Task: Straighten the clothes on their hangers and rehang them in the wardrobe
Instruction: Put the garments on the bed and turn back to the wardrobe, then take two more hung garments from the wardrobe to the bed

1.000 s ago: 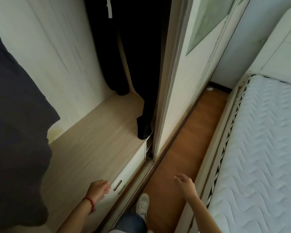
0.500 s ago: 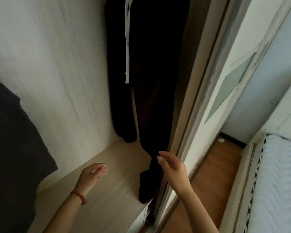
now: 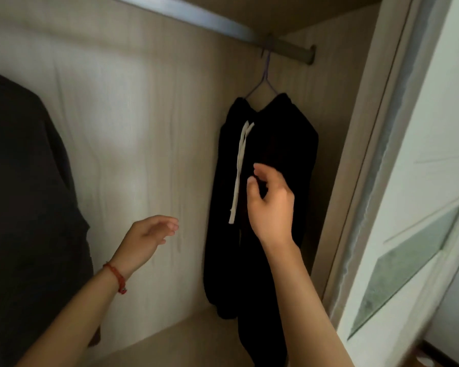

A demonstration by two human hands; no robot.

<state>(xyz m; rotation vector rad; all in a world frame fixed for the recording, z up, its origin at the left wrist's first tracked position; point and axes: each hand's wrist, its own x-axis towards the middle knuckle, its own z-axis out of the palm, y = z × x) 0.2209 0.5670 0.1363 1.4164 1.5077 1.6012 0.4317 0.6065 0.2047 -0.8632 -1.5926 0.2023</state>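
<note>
Both hands have risen from low near the wardrobe floor to chest height. The right hand, fingers loosely curled and holding nothing, now reaches the black trousers, hung on a hanger from the rail at one o'clock. The left hand hovers relaxed at seven o'clock. Judged ahead: grasping and straightening. The view has tilted upward since.
</note>
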